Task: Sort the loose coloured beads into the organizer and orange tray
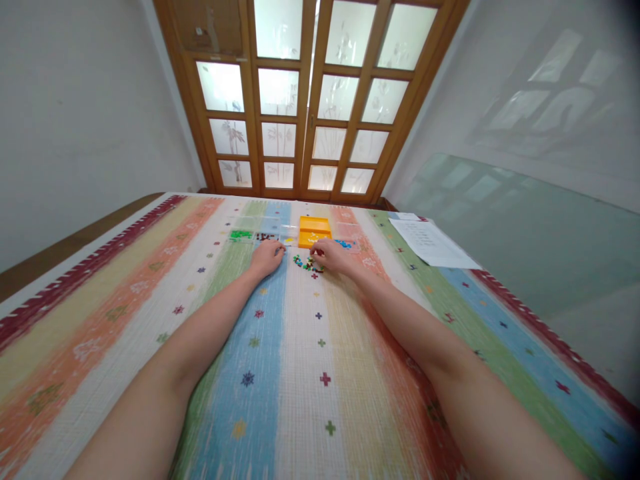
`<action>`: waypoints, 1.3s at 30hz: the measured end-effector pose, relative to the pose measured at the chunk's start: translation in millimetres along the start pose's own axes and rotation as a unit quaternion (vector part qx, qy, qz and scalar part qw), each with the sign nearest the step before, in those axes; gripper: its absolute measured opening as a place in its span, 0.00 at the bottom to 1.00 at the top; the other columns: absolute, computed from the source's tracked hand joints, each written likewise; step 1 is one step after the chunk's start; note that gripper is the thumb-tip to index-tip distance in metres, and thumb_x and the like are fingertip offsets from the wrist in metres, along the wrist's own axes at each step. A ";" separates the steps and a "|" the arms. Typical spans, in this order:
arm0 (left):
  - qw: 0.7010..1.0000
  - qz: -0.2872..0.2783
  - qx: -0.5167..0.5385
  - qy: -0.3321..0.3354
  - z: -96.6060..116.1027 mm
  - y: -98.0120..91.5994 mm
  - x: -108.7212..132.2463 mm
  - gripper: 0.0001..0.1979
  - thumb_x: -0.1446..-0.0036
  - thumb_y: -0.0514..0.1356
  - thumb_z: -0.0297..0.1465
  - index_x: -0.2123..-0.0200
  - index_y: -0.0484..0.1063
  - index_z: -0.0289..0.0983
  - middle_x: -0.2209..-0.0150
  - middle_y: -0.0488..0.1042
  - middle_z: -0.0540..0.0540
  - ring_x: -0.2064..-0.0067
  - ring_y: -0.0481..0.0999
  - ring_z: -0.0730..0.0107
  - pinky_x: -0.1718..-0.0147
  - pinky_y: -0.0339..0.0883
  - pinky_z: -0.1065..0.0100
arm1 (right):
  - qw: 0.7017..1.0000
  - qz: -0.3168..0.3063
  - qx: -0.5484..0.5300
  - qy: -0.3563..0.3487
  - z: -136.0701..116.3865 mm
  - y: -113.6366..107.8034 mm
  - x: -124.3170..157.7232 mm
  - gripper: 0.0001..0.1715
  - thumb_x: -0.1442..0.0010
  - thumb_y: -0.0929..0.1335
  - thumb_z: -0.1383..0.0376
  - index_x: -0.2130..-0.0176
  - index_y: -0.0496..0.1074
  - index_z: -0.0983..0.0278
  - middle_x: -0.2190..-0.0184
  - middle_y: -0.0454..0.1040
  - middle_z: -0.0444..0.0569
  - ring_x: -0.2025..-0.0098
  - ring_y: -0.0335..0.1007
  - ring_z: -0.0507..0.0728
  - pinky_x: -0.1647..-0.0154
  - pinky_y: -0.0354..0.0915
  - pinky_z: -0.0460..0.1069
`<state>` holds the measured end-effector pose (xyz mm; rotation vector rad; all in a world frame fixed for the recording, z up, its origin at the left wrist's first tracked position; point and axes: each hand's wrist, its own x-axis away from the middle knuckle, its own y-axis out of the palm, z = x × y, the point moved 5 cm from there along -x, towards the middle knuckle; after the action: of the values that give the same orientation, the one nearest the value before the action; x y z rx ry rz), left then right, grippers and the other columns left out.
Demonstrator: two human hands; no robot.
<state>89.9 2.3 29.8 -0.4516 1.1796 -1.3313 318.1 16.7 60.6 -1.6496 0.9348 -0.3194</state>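
Wooden glazed doors (305, 100) back the striped-cloth worktop (300, 373). Small coloured pieces (307, 264) lie heaped between the left hand (267, 257) and right hand (333, 255). Both hands' fingers are curled, and I cannot tell whether they hold anything. An orange tray (314, 230) sits just behind, with a paper sheet (433, 243) to the right.

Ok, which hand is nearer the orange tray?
Right. The right hand sits just in front of the orange tray, at the coloured pile; the left hand lies off to its left.

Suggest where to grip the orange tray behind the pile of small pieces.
The orange tray lies flat and open-topped, so I'd pinch its raised rim. Come from the near right side with the right hand, which is closest. The clear boxes crowd the tray's left, and the loose pieces lie just in front.
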 end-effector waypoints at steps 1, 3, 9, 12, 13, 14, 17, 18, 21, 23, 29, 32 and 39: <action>1.000 0.000 0.004 0.001 -0.6 0.6 -0.1 0.13 0.34 0.56 0.31 0.58 0.82 0.40 0.54 0.81 0.42 0.49 0.76 0.56 0.44 0.68 0.57 | 1.000 0.016 -0.001 0.005 -0.3 -0.2 -6.6 0.09 0.36 0.69 0.71 0.58 0.81 0.64 0.59 0.81 0.50 0.58 0.72 0.56 0.55 0.62 0.47; 1.000 0.000 0.009 0.004 -1.7 1.7 -0.2 0.13 0.33 0.56 0.30 0.58 0.82 0.40 0.54 0.81 0.42 0.49 0.77 0.56 0.43 0.68 0.56 | 0.999 0.047 0.001 0.016 -2.5 -0.3 -21.3 0.10 0.35 0.68 0.70 0.57 0.81 0.64 0.59 0.81 0.51 0.58 0.73 0.56 0.56 0.62 0.47; 1.000 0.003 0.003 0.018 -1.2 1.5 -0.7 0.13 0.33 0.55 0.31 0.58 0.82 0.40 0.55 0.81 0.42 0.50 0.77 0.56 0.44 0.69 0.56 | 0.992 0.094 0.023 0.084 -8.1 2.3 -60.1 0.11 0.33 0.68 0.65 0.54 0.80 0.62 0.57 0.82 0.51 0.57 0.75 0.58 0.57 0.63 0.48; 1.000 -0.005 0.002 0.017 0.5 0.7 -0.6 0.14 0.33 0.55 0.31 0.57 0.82 0.40 0.54 0.81 0.42 0.49 0.77 0.56 0.44 0.69 0.56 | 0.988 0.093 0.047 0.116 -7.2 4.3 -71.4 0.11 0.31 0.68 0.63 0.53 0.80 0.61 0.57 0.82 0.52 0.57 0.75 0.59 0.57 0.63 0.48; 1.000 -0.007 0.002 0.017 1.0 0.4 -0.5 0.14 0.33 0.55 0.31 0.57 0.82 0.40 0.54 0.81 0.42 0.49 0.77 0.56 0.44 0.69 0.56 | 0.987 0.091 0.055 0.123 -7.1 5.0 -73.7 0.11 0.31 0.68 0.63 0.53 0.80 0.61 0.57 0.82 0.52 0.56 0.75 0.59 0.57 0.63 0.48; 1.000 -0.007 0.002 0.017 1.4 0.3 -0.3 0.14 0.33 0.56 0.31 0.57 0.82 0.40 0.54 0.81 0.42 0.49 0.77 0.56 0.44 0.69 0.56 | 0.986 0.089 0.063 0.128 -7.3 5.8 -75.2 0.11 0.30 0.68 0.63 0.52 0.80 0.60 0.57 0.82 0.52 0.56 0.75 0.59 0.57 0.64 0.48; 1.000 -0.004 0.003 0.024 1.9 0.2 -0.1 0.14 0.33 0.55 0.31 0.57 0.82 0.40 0.54 0.81 0.42 0.49 0.77 0.55 0.44 0.69 0.56 | 0.985 0.075 0.079 0.131 -10.4 8.0 -75.5 0.12 0.30 0.68 0.61 0.51 0.79 0.60 0.58 0.82 0.52 0.57 0.75 0.60 0.56 0.65 0.48; 1.000 -0.003 0.003 0.026 1.7 0.4 -0.1 0.14 0.33 0.55 0.31 0.58 0.82 0.40 0.54 0.81 0.42 0.49 0.77 0.55 0.45 0.69 0.56 | 0.986 0.072 0.081 0.129 -12.1 8.2 -74.5 0.12 0.29 0.68 0.61 0.50 0.79 0.60 0.58 0.82 0.52 0.56 0.75 0.60 0.55 0.65 0.49; 1.000 -0.005 0.001 0.026 0.8 1.1 -0.3 0.14 0.33 0.55 0.31 0.58 0.82 0.41 0.54 0.81 0.42 0.49 0.77 0.55 0.45 0.69 0.56 | 0.987 0.065 0.083 0.121 -16.6 6.3 -69.7 0.13 0.29 0.68 0.60 0.48 0.79 0.58 0.58 0.82 0.50 0.55 0.74 0.61 0.54 0.66 0.49; 1.000 -0.009 0.002 0.025 1.0 1.0 -0.4 0.14 0.33 0.55 0.31 0.58 0.82 0.41 0.54 0.81 0.42 0.49 0.77 0.56 0.45 0.69 0.56 | 0.988 0.053 0.088 0.116 -16.7 3.7 -64.9 0.13 0.29 0.68 0.60 0.49 0.80 0.58 0.58 0.83 0.51 0.56 0.75 0.61 0.56 0.65 0.49; 0.998 -0.020 0.011 0.063 9.9 0.0 1.3 0.14 0.33 0.55 0.29 0.58 0.82 0.39 0.53 0.81 0.42 0.48 0.76 0.56 0.42 0.68 0.56 | 0.991 0.027 0.090 0.093 1.6 -7.9 -31.3 0.15 0.29 0.66 0.63 0.50 0.81 0.60 0.57 0.84 0.53 0.58 0.77 0.59 0.59 0.62 0.48; 0.995 -0.035 0.008 0.088 16.0 2.9 2.6 0.14 0.33 0.55 0.30 0.57 0.82 0.39 0.51 0.80 0.41 0.47 0.76 0.56 0.41 0.68 0.55 | 0.995 -0.004 0.058 0.078 10.8 -6.7 -2.7 0.14 0.30 0.68 0.64 0.50 0.81 0.60 0.56 0.84 0.51 0.59 0.77 0.58 0.59 0.62 0.47; 0.991 -0.041 -0.001 0.130 24.9 8.4 5.5 0.14 0.31 0.55 0.31 0.55 0.81 0.40 0.50 0.80 0.41 0.45 0.76 0.56 0.39 0.67 0.55 | 0.995 -0.036 0.075 0.047 8.9 -4.6 46.1 0.13 0.31 0.67 0.68 0.53 0.81 0.60 0.54 0.83 0.52 0.54 0.76 0.58 0.52 0.63 0.48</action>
<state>114.1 -9.2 30.7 -0.3364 1.3882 -1.4924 355.5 -10.0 49.8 -1.5425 0.8994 -0.5088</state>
